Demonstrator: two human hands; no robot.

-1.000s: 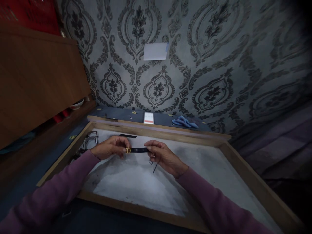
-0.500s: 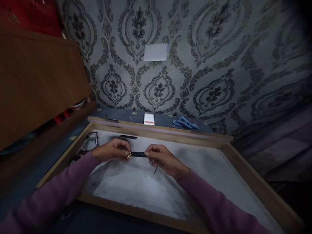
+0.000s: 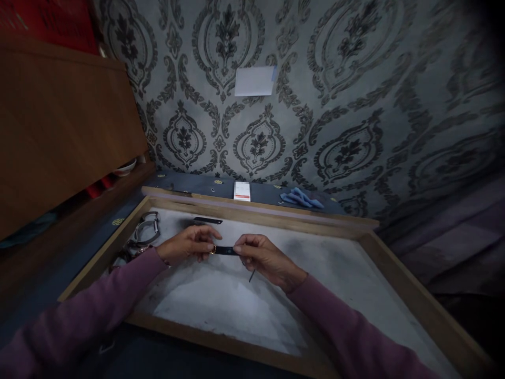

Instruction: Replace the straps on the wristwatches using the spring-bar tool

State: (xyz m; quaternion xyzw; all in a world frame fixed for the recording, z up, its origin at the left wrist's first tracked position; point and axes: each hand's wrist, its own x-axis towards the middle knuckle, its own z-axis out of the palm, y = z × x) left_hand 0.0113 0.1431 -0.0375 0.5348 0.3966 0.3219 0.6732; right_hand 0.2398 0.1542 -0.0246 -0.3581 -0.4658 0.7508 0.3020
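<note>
Dark strap (image 3: 225,250) in your grasp.
Your left hand (image 3: 183,245) holds its gold buckle (image 3: 213,249) at 9 o'clock; your right hand (image 3: 266,258), 3 o'clock.

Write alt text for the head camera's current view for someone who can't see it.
A person's left hand and right hand hold a black strap with a gold-coloured fitting over a shallow wooden-sided tray. Behind the tray are a crumpled blue cloth and patterned wallpaper.
</note>
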